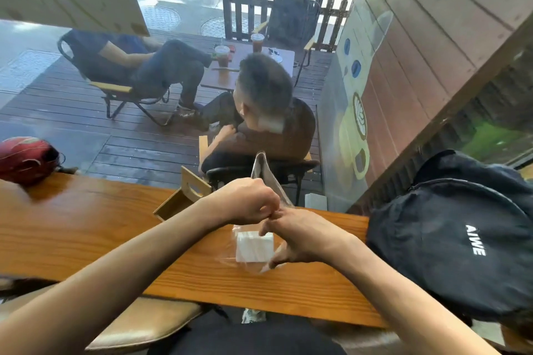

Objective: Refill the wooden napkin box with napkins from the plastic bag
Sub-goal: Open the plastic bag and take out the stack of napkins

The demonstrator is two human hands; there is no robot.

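Note:
A clear plastic bag (261, 173) stands on the wooden counter (86, 228), its twisted top sticking up. Inside it sits a white stack of napkins (251, 248). My left hand (245, 200) is closed around the bag's neck just above the stack. My right hand (300, 236) pinches the bag's lower side, with its fingers against the napkins and touching my left hand. The wooden napkin box (184, 196) stands open behind my left forearm, tilted, and partly hidden by it.
A black backpack (461, 239) lies on the counter at the right. A red helmet (26, 158) rests at the far left. Beyond the window two people sit on a deck at a small table with drinks (253, 66).

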